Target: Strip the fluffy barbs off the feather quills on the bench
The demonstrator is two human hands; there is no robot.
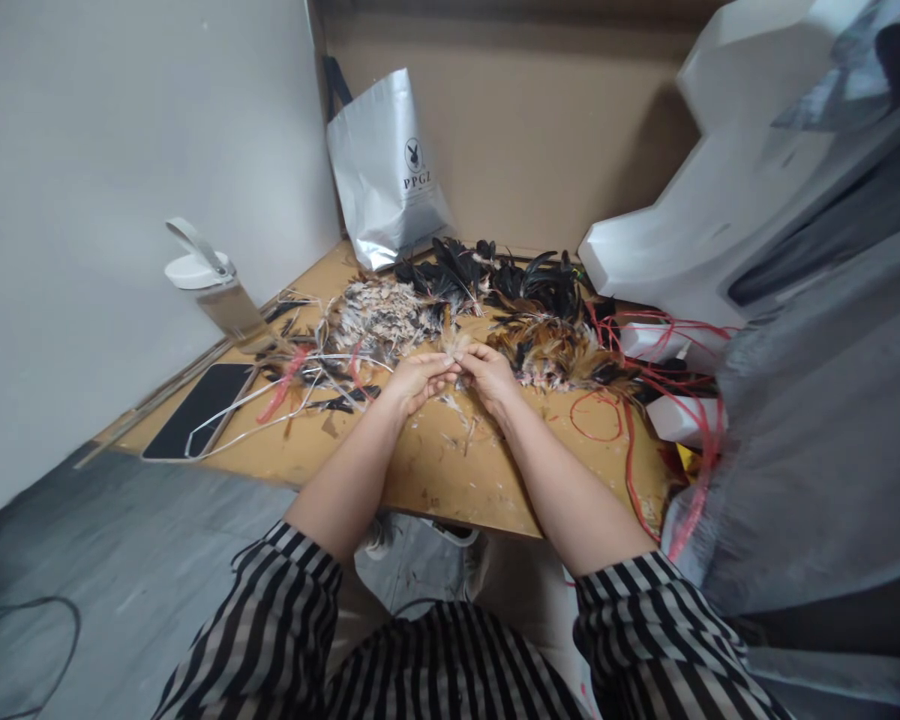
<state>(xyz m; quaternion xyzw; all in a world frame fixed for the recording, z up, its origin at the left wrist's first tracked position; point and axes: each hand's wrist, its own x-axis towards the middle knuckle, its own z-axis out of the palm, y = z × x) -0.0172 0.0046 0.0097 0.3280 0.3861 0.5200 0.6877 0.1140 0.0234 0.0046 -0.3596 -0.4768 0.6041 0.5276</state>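
My left hand [422,381] and my right hand [485,374] meet over the middle of the table, fingertips pinched close together. Between them shows a small pale brown feather [459,342], its lower end hidden by the fingers. Just beyond lies a heap of speckled whitish feathers [382,315] on the left. Brown-orange feathers [551,350] are piled beside my right hand. Long black feathers [457,275] lie in bunches at the back. Loose feather scraps [461,425] are strewn on the tabletop below my hands.
A silver bag [382,170] leans at the back wall. On the left stand a lidded cup [229,305] and a dark flat device [199,412] with white strips across it. Red cords [630,450] tangle at right by white boxes [686,418] and grey cloth [817,430]. The wooden table [457,495] ends near my lap.
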